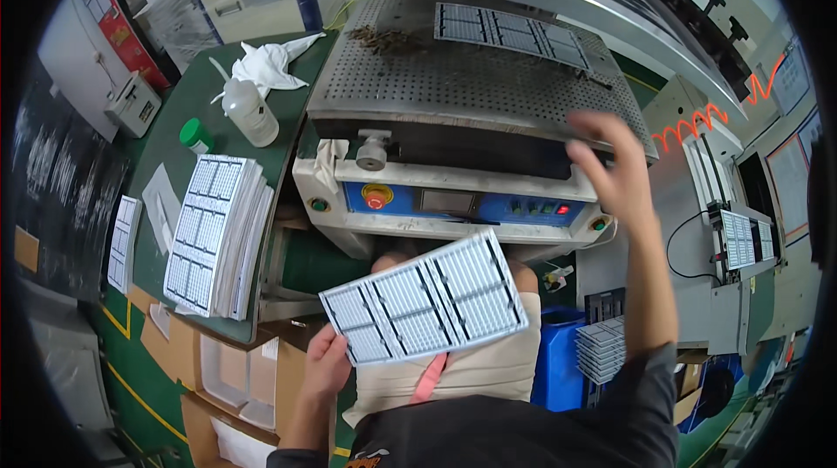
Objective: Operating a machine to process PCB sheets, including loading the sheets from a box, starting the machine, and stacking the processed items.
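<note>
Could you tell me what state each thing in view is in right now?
Left hand: gripping the white grid panel by its corner.
Right hand: open, at the perforated plate edge.
Panel on plate: lying flat.
Panel stack: piled on green bench.
Plastic bottle: upright, capped.

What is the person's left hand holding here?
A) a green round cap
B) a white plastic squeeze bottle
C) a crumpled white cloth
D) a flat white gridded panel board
D: the left hand grips the corner of the flat white gridded panel board, held out below the machine; the white plastic squeeze bottle, crumpled white cloth and green round cap all lie untouched on the green table.
</note>
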Motion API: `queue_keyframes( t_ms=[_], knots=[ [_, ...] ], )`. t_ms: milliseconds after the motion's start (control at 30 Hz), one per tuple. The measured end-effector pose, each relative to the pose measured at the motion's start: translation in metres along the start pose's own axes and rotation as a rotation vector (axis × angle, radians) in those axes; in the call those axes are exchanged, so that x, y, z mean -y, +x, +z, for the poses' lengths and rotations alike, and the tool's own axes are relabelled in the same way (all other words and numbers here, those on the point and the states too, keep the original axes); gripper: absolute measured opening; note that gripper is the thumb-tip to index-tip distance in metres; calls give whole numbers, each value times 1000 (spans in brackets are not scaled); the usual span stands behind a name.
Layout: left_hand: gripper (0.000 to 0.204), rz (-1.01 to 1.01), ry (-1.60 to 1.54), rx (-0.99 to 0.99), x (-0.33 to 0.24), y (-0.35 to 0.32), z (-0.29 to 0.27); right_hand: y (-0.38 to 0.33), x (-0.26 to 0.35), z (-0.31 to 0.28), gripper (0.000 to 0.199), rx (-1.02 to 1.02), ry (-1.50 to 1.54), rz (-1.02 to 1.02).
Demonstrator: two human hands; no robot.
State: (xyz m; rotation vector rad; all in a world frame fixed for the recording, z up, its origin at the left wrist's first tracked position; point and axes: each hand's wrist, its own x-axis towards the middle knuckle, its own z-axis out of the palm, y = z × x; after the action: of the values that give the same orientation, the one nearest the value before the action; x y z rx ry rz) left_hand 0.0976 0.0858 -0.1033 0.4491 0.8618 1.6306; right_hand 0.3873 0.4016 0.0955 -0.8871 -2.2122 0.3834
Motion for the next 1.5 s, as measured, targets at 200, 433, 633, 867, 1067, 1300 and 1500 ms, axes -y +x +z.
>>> queue_keyframes(
  t_ms=[200, 433, 633, 867, 1067, 1300, 1500],
  knots=[
    [31, -272, 94, 33, 44, -20, -12, 144, -35, 0, 68, 184, -492, 22],
    [31, -498, -9, -4, 64, -32, -10, 187, -12, -51, 84, 499, -792, 325],
    [32, -418, 54, 9, 41, -2, -2, 177, -9, -59, 88, 434, -584, 269],
    [35, -432, -4, 31, 9, 12, 17, 126, 7, -50, 92, 734, -496, 259],
    [38, -399, 45, 206, -25, 34, 47, 89, -3, -28, 98, 683, -355, -113],
    [44, -170, 166, 223, -90, 59, 103, 66, -6, -45, 93, 411, -258, -117],
    [40, 81, 368, 208, -139, 102, 150, 6, 7, -59, 61, 390, 992, 149]
  ],
)
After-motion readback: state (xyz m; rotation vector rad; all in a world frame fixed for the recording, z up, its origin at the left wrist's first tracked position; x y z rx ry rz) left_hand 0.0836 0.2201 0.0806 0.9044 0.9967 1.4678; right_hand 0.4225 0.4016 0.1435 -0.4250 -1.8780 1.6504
